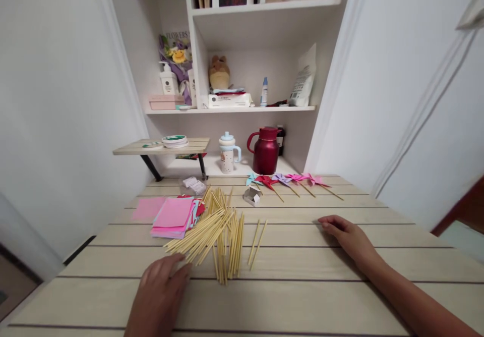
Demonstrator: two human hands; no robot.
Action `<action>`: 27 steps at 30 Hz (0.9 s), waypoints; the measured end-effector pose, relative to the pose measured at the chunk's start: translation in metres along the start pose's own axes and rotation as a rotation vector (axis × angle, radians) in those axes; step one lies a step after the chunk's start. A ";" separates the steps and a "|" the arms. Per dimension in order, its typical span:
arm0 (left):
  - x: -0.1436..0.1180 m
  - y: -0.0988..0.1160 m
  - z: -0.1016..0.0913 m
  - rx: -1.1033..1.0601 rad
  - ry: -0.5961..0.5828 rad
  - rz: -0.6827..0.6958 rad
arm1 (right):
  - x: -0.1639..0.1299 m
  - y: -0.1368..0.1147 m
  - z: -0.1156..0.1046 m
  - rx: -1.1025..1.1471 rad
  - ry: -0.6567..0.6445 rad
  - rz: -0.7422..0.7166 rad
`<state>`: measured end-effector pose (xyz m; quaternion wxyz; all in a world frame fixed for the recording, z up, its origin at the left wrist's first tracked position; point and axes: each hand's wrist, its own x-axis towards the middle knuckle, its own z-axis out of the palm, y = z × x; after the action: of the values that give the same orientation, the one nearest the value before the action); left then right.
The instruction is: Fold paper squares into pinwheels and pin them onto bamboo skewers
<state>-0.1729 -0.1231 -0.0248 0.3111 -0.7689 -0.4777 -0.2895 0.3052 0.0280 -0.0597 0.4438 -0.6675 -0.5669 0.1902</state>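
left hand [161, 289]: open, flat, fingertips at wooden sticks [217, 231] | right hand [346, 236]: open, empty, on table [302, 296]

Brightness: even, soft indoor light; white walls [56, 125] read pale grey-blue.
Source: seemingly from above and behind the camera, though no lamp shows.
Shadows: faint, short ones under the right hand [346, 236] and the wooden sticks [219, 236]; the shelf recess [260, 39] is slightly dimmer.
Glare: a small highlight on the red jug [265, 150].
Distortion: strong wide-angle bowing; wall edges lean outward and table planks [302, 301] splay.
Focus: centre fairly sharp; the left hand [161, 296] and corners are soft.
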 end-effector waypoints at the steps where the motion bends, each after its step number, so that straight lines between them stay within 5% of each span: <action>1: -0.003 -0.005 0.001 -0.001 0.000 -0.054 | 0.000 0.000 -0.001 -0.004 -0.027 0.002; 7: 0.013 -0.043 0.010 0.080 -0.045 -0.407 | 0.002 0.007 -0.004 -0.020 -0.106 -0.009; 10: 0.027 -0.062 0.020 0.062 -0.224 -0.540 | 0.003 0.010 -0.003 -0.025 -0.121 -0.019; 27: 0.056 -0.086 0.049 -0.104 -0.524 -0.464 | 0.006 0.016 -0.004 0.059 -0.206 0.047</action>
<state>-0.2229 -0.0246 0.0026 0.0643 -0.7028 -0.6879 -0.1695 0.3198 0.0327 -0.0688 0.3979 -0.6442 -0.5878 0.2849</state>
